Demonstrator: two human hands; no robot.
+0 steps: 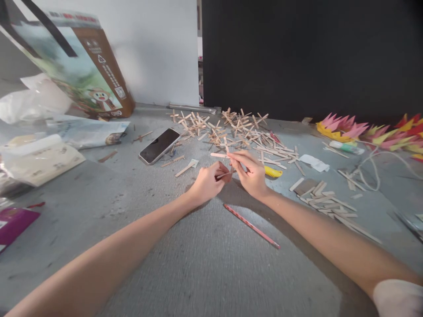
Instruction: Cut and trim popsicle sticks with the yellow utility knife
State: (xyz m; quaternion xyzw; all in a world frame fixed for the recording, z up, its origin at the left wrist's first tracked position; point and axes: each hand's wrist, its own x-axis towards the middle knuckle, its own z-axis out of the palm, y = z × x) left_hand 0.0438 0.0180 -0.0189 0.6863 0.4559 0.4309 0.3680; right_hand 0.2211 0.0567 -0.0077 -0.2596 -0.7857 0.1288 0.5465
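My left hand (208,181) and my right hand (249,172) meet over the grey floor (205,264), both pinched on thin wooden sticks. The right hand's fingers hold one flat wooden stick (220,155) that points left. Between the left hand's thumb and fingers lies a second stick (224,175), reaching toward the right hand. Just behind the hands lies a heap of glued stick crosses (231,127). A red pencil (251,226) lies on the floor below the right wrist.
A phone (159,145) lies face up left of the hands. A yellow cutter (272,172) sits right of them, with loose sticks (327,202) beyond. A tilted cardboard box (82,66) and plastic bags (42,149) are at left. Paper flowers (366,130) line the right.
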